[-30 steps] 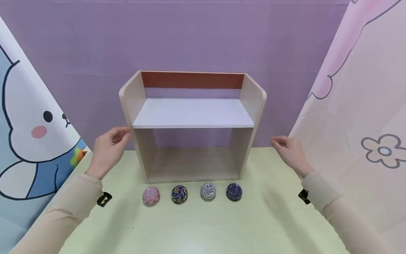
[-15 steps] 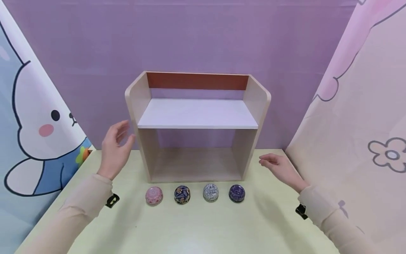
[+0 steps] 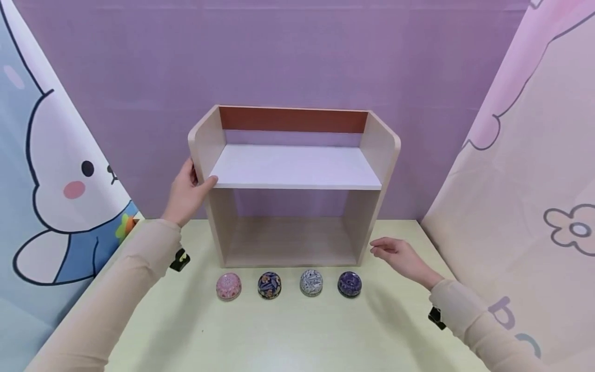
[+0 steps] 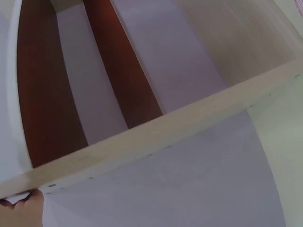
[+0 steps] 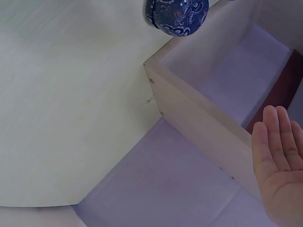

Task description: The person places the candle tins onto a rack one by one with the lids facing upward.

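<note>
A small two-tier wooden shelf [image 3: 297,166] stands upright on the table, with a white upper board and a brown back strip. My left hand [image 3: 185,196] grips its left side panel, thumb at the front edge by the white board and fingers on the outer face; the left wrist view shows only part of that hand [image 4: 22,210] at the panel's edge. Beside the lower right panel, my right hand [image 3: 404,259] holds nothing. In the right wrist view its fingers [image 5: 274,137] are straight and held together, near the side panel; whether they touch it I cannot tell.
Several round patterned tins line the table in front of the shelf: pink [image 3: 229,287], navy floral [image 3: 269,285], white-grey [image 3: 311,282] and dark purple [image 3: 349,284]. A purple cloth [image 3: 297,57] hangs behind. Printed curtains flank the table [image 3: 279,336] on both sides.
My left hand has moved right and up, opened, then taken hold of the shelf's left panel. My right hand has come down and left toward the shelf's lower right side. The view shifted slightly.
</note>
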A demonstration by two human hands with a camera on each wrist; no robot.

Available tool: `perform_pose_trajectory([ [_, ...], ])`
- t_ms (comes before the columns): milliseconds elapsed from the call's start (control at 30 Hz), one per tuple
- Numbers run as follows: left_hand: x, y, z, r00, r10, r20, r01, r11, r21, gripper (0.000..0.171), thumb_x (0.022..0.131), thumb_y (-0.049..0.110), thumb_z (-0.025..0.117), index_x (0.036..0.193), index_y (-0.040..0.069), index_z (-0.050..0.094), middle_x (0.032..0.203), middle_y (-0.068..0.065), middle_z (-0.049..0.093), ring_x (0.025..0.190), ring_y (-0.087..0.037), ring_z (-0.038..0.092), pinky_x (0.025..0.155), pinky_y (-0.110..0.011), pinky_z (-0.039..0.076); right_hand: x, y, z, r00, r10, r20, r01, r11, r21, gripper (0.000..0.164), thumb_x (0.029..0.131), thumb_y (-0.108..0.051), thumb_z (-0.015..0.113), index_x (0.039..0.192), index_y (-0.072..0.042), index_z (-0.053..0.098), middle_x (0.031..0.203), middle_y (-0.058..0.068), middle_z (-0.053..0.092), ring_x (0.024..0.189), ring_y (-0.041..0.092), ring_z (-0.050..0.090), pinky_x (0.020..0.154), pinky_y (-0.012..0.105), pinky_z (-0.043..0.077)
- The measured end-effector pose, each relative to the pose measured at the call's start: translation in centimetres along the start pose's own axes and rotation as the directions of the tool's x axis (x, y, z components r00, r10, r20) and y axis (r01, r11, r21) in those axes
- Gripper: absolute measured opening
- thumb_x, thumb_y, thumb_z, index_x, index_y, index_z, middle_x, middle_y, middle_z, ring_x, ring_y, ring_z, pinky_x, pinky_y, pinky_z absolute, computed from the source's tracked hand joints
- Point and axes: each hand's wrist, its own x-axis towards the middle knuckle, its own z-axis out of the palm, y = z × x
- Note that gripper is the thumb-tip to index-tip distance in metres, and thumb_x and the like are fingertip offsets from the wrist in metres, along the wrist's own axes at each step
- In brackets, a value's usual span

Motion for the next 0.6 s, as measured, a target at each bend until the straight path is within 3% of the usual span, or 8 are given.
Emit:
perform_pose_trajectory([
  [200,1.4,-1.3,0.3,1.0,-0.019,-0.002,0.019,0.998,0.051,0.058,0.088,0.027,0.056,0.135,0.003,0.032,0.132,-0.021,0.045,0.116,-0.031,0.045,0.098,-0.049,0.037,-0.4,0.2,0.9,0.999,0.006,0.045,-0.007,1.0,0.009,0.033,0.092,-0.019,0.052,0.116,0.003,0.057,0.111,0.019,0.062,0.098,0.029,0.061,0.082,0.042,0.05],
  [433,1.8,-2.6,0.3,0.999,-0.05,-0.01,0.051,0.999,0.014,0.047,0.09,0.024,0.05,0.132,0.003,0.041,0.121,-0.02,0.052,0.101,-0.021,0.05,0.083,-0.029,0.043,-0.7,0.6,1.4,0.998,0.012,0.058,-0.013,1.0,0.015,0.033,0.091,-0.021,0.054,0.116,0.001,0.058,0.109,0.016,0.063,0.096,0.026,0.062,0.081,0.04,0.05],
  [600,1.9,-2.6,0.2,0.998,-0.068,0.012,0.068,0.998,-0.002,0.05,0.091,0.028,0.048,0.134,0.003,0.04,0.122,-0.02,0.051,0.102,-0.022,0.05,0.083,-0.03,0.042,-0.7,1.0,1.4,0.997,0.013,0.071,-0.014,1.0,0.013,0.034,0.091,-0.021,0.053,0.116,0.002,0.058,0.107,0.015,0.064,0.096,0.026,0.062,0.08,0.04,0.05],
])
